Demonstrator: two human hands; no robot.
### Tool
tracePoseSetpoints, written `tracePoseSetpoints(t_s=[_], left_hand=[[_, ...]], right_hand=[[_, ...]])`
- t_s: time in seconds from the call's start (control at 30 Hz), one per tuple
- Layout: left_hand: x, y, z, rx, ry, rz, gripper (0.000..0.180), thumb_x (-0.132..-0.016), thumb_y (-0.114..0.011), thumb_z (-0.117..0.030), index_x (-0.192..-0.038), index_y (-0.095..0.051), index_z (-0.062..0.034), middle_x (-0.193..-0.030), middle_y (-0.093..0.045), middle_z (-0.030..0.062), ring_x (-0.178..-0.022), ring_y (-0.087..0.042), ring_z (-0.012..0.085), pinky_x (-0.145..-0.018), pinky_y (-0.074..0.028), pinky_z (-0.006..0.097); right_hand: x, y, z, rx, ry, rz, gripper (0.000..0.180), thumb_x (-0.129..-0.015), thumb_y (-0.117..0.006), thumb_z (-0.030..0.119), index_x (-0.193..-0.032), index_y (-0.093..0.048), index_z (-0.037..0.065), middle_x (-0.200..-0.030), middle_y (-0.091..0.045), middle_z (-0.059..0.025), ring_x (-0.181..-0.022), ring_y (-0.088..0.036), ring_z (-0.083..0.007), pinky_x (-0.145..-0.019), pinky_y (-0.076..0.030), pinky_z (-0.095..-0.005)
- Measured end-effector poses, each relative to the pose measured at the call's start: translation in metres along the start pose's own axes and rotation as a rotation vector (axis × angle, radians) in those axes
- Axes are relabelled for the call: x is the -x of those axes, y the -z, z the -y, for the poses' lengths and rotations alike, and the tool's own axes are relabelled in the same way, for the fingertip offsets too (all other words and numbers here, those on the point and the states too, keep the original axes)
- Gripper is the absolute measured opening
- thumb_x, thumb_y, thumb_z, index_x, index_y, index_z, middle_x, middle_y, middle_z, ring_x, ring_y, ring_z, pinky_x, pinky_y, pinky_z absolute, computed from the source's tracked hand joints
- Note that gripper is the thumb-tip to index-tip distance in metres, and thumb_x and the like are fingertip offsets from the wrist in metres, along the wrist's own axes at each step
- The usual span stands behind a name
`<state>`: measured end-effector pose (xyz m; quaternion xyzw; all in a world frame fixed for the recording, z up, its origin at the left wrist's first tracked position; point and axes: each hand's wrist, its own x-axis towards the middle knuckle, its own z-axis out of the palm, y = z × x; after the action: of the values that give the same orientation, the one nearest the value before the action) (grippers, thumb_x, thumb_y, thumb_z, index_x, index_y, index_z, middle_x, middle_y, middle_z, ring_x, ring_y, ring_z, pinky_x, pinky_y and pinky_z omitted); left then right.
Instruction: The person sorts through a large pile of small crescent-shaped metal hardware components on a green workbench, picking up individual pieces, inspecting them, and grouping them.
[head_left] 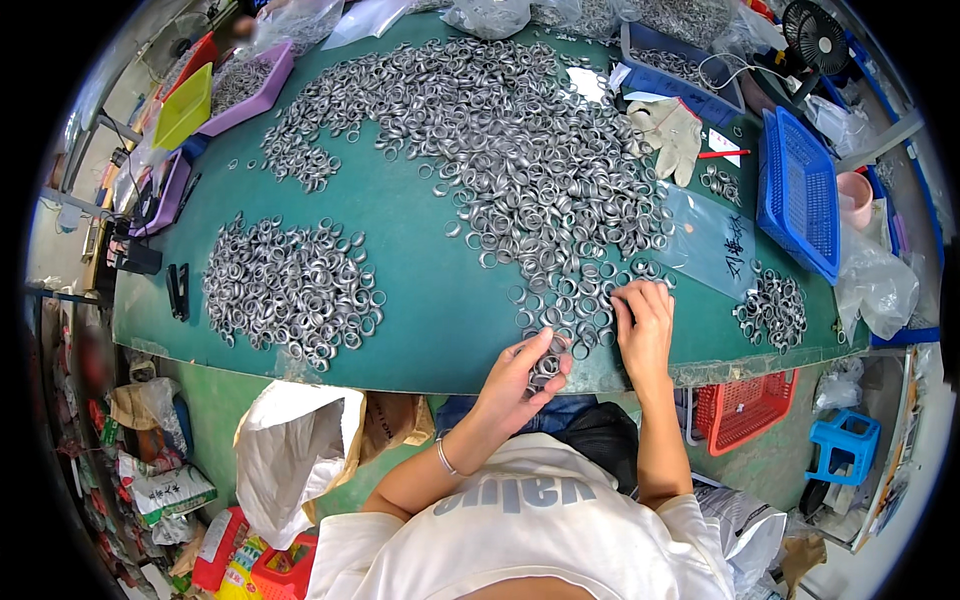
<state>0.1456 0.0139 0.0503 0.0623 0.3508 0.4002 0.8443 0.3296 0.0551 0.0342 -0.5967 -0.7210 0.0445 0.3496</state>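
"What's carrying everything?"

"A green-topped table (pixel 425 290), its near edge curving across the middle of the frame."

"And on it?"

"A broad heap of metal rings (pixel 520 130) spreads from upper centre down toward the near edge. There's a smaller heap (pixel 290 290) at left and a little pile (pixel 772 310) at right."

"Anything besides rings?"

"Right of the broad heap, a clear plastic bag (pixel 700 235) lies flat; above it, pale gloves (pixel 672 138) and a red pen (pixel 715 155) across white paper (pixel 722 142). At far left, something black (pixel 178 291), possibly a stapler; it's too small to be sure."
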Motion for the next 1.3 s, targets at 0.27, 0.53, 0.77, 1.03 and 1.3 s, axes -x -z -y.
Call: tracePoseSetpoints(t_s=[0.27,0.53,0.77,1.03,1.3], left_hand=[[-0.002,0.009,0.005,0.093,-0.041,0.142,0.031,-0.094,-0.044,-0.030,-0.097,-0.054,-0.0011,-0.080,-0.056,0.0117,-0.052,-0.046,0.0108,-0.036,-0.031,0.017],[0.002,0.004,0.007,0.021,-0.083,0.197,0.029,-0.094,-0.045,-0.028,-0.097,-0.059,-0.0031,-0.084,-0.059,0.0123,-0.058,-0.055,0.0151,-0.038,-0.036,0.019],[0.003,-0.003,0.009,-0.147,-0.164,0.075,0.028,-0.089,-0.056,-0.017,-0.113,-0.057,-0.0029,-0.082,-0.058,0.0053,-0.058,-0.054,0.0124,-0.037,-0.034,0.018],[0.001,0.000,0.014,-0.277,-0.222,0.014,0.026,-0.088,-0.057,-0.016,-0.109,-0.057,-0.0006,-0.079,-0.056,0.0053,-0.057,-0.052,0.0113,-0.037,-0.031,0.017],[0.005,0.001,0.008,-0.140,-0.188,0.121,0.024,-0.088,-0.056,-0.017,-0.107,-0.056,-0.0010,-0.079,-0.055,0.0083,-0.055,-0.050,0.0126,-0.037,-0.033,0.019]], right_hand=[[-0.002,-0.003,0.001,-0.108,0.018,-0.042,0.012,-0.074,-0.063,0.002,-0.086,-0.060,0.003,-0.086,-0.057,-0.0071,-0.082,-0.051,-0.0266,-0.072,-0.037,-0.0357],[-0.002,-0.002,-0.002,0.065,0.008,-0.008,0.007,-0.078,-0.061,0.004,-0.083,-0.057,0.002,-0.086,-0.055,-0.0075,-0.078,-0.050,-0.0220,-0.070,-0.035,-0.0317],[0.030,0.015,0.035,-1.636,-0.747,0.260,0.017,-0.093,-0.049,0.017,-0.092,-0.055,0.001,-0.089,-0.056,-0.0041,-0.078,-0.048,-0.0106,-0.074,-0.039,-0.0243],[0.030,0.022,0.050,-0.941,-0.406,0.217,0.005,-0.084,-0.058,0.002,-0.086,-0.059,-0.002,-0.087,-0.059,-0.0062,-0.078,-0.054,-0.0124,-0.071,-0.043,-0.0242],[-0.002,0.011,0.001,0.014,-0.016,0.126,0.015,-0.068,-0.067,0.000,-0.083,-0.062,0.000,-0.089,-0.057,-0.0096,-0.086,-0.051,-0.0290,-0.074,-0.041,-0.0346]])
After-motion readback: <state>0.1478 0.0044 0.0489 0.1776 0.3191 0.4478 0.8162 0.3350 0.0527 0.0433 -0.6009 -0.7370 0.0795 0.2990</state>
